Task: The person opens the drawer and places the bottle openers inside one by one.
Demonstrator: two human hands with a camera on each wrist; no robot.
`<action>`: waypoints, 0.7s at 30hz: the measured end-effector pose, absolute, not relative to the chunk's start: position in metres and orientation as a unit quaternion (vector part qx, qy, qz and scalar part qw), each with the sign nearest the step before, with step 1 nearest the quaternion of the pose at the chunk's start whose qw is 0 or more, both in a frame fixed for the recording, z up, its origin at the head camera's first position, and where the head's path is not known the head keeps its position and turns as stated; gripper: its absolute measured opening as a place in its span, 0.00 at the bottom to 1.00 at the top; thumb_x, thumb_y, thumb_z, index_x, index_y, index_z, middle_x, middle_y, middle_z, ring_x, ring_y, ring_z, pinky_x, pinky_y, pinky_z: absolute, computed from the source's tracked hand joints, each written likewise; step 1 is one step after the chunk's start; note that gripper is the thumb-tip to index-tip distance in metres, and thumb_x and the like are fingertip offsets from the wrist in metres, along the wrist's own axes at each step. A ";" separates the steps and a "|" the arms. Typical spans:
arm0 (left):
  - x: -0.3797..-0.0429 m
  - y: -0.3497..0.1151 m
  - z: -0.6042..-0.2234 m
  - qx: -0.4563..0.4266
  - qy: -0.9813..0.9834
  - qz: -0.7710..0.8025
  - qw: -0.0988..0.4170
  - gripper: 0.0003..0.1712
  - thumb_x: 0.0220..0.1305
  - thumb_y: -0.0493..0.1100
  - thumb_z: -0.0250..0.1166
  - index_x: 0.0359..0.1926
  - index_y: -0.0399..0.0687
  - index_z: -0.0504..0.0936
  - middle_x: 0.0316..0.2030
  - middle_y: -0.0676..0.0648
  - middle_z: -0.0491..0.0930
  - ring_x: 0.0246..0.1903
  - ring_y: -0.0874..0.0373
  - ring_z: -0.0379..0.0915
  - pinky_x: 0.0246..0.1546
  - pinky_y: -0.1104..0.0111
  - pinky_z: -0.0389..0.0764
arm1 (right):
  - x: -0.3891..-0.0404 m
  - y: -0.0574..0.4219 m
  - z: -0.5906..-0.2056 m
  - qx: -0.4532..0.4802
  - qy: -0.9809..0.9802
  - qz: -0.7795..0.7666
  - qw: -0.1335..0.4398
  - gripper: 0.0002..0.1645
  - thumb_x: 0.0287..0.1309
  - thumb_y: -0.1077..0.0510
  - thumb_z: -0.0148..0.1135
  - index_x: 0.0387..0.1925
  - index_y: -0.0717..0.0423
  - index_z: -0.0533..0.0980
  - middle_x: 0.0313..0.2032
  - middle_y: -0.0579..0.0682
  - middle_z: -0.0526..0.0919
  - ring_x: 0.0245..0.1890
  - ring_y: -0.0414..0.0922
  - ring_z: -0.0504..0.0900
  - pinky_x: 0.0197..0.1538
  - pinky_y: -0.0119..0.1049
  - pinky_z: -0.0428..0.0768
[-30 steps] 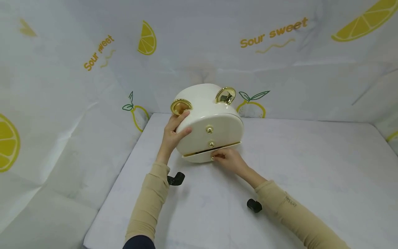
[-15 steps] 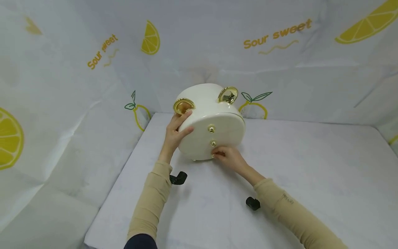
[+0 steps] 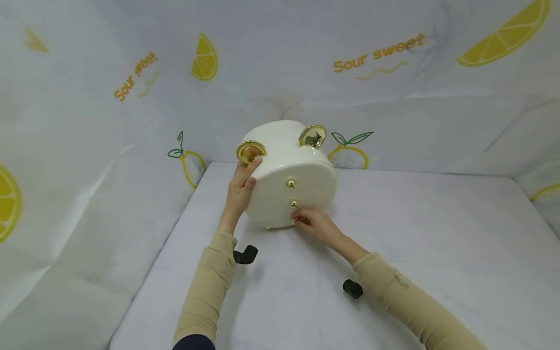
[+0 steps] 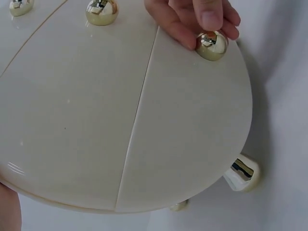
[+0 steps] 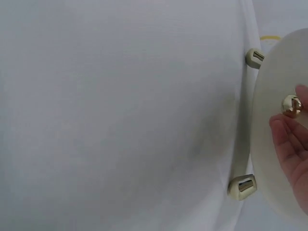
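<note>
A glossy white drawer box (image 3: 271, 194) with two gold ear-shaped pieces on top stands on the table, its rounded front facing me. Gold round knobs run down the front. My left hand (image 3: 239, 189) rests against the box's left side, fingers extended just below the left gold ear (image 3: 250, 151) and thumb at the front edge. The right hand (image 3: 319, 226) has its thumb and fingertips around the lowest knob (image 4: 211, 45). That bottom drawer (image 4: 183, 120) sits flush with the front, a thin seam beside it. Part of the right hand is cut off in the right wrist view.
Small gold feet (image 5: 242, 186) support the box. Black curved pieces show beside the left sleeve (image 3: 246, 254) and the right sleeve (image 3: 352, 288). A white sheet covers the table (image 3: 428, 243), and a lemon-printed cloth (image 3: 280, 58) hangs behind.
The bottom drawer stood slightly out one second ago and went in by half a second ago. The left thumb has since drawn back from the front face to its edge; the right hand stays at the knob.
</note>
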State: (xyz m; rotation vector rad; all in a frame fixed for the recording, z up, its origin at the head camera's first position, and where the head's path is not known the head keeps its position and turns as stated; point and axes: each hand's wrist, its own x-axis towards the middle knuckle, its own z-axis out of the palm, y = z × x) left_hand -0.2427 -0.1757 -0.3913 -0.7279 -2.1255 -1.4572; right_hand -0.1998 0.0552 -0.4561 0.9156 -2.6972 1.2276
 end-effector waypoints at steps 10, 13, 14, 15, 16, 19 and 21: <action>-0.244 -0.188 -0.382 -0.274 -0.806 -0.466 0.241 0.47 0.60 0.73 0.38 0.65 0.43 0.64 0.65 0.39 0.64 0.70 0.48 0.49 0.70 0.49 0.31 | -0.197 0.068 -0.426 0.358 -0.881 0.300 -0.080 0.29 0.59 0.54 0.61 0.61 0.55 0.68 0.52 0.54 0.78 0.50 0.51 0.77 0.51 0.45 0.75; -0.235 -0.193 -0.380 -0.256 -0.835 -0.433 0.221 0.44 0.61 0.74 0.36 0.69 0.53 0.61 0.70 0.43 0.56 0.72 0.49 0.42 0.66 0.42 0.25 | -0.190 0.081 -0.418 0.349 -0.883 0.301 -0.085 0.31 0.59 0.52 0.61 0.63 0.52 0.66 0.51 0.55 0.77 0.50 0.51 0.76 0.50 0.46 0.74; -0.231 -0.195 -0.380 -0.250 -0.844 -0.421 0.220 0.43 0.62 0.74 0.36 0.69 0.56 0.60 0.70 0.44 0.55 0.72 0.49 0.40 0.66 0.41 0.25 | -0.187 0.087 -0.415 0.343 -0.885 0.304 -0.082 0.32 0.59 0.51 0.60 0.64 0.51 0.65 0.52 0.54 0.77 0.51 0.51 0.76 0.50 0.46 0.75; -0.227 -0.198 -0.380 -0.245 -0.851 -0.408 0.223 0.42 0.62 0.74 0.36 0.69 0.58 0.59 0.71 0.44 0.54 0.72 0.48 0.40 0.65 0.41 0.25 | -0.184 0.094 -0.412 0.334 -0.886 0.312 -0.080 0.32 0.59 0.50 0.61 0.64 0.50 0.65 0.52 0.54 0.77 0.51 0.50 0.76 0.49 0.47 0.75; -0.223 -0.201 -0.382 -0.240 -0.858 -0.395 0.224 0.41 0.63 0.73 0.35 0.70 0.59 0.58 0.71 0.44 0.53 0.72 0.48 0.40 0.66 0.41 0.26 | -0.181 0.103 -0.410 0.324 -0.888 0.318 -0.074 0.33 0.59 0.49 0.61 0.65 0.48 0.64 0.51 0.53 0.77 0.51 0.50 0.76 0.48 0.47 0.75; -0.207 -0.213 -0.389 -0.230 -0.880 -0.345 0.231 0.39 0.65 0.71 0.35 0.71 0.59 0.53 0.72 0.43 0.50 0.72 0.44 0.41 0.68 0.44 0.30 | -0.172 0.135 -0.404 0.299 -0.896 0.326 -0.029 0.35 0.59 0.48 0.60 0.66 0.48 0.63 0.52 0.53 0.77 0.51 0.50 0.76 0.47 0.48 0.77; -0.196 -0.222 -0.396 -0.225 -0.894 -0.314 0.226 0.38 0.67 0.68 0.36 0.72 0.57 0.50 0.72 0.43 0.49 0.71 0.43 0.43 0.70 0.47 0.34 | -0.166 0.161 -0.401 0.284 -0.902 0.325 0.013 0.35 0.59 0.51 0.61 0.67 0.49 0.62 0.52 0.54 0.77 0.50 0.51 0.77 0.46 0.48 0.77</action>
